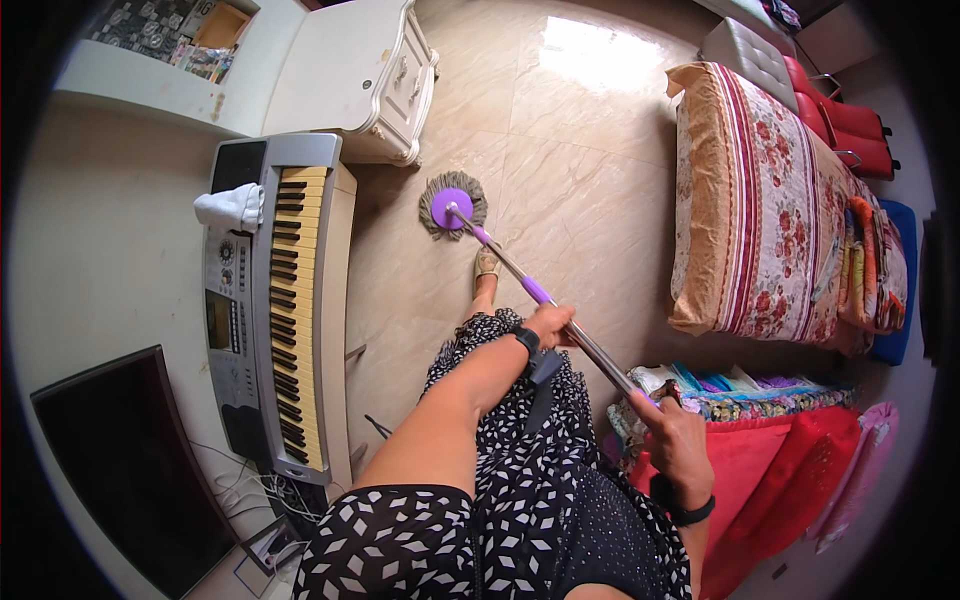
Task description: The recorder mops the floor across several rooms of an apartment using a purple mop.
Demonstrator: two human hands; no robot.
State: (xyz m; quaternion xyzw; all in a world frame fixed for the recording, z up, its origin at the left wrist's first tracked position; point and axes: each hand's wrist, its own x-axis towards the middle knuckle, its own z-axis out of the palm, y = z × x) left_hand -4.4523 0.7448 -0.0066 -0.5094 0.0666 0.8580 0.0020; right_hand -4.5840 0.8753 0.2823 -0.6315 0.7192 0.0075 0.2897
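Note:
A spin mop [602, 358] with a silver and purple pole runs slantwise across the middle of the view. Its round purple disc with a grey-brown string fringe lies flat on the tiles, just beyond my foot. Partway down the pole, my left hand [550, 324] is closed around it, with a dark band on that wrist. My right hand [678, 440] grips the upper end of the pole, nearer my body on the right. A dark strap or fabric piece [541, 385] hangs beneath my left wrist, against the patterned dress.
On the left stand an electronic keyboard [295, 320] with a white cloth [230, 208], a dark screen [130, 470] and loose cables. A white cabinet [335, 70] is at the far left. To the right are a flower-covered bed [745, 220], red chairs [850, 125] and heaped red fabrics [770, 470].

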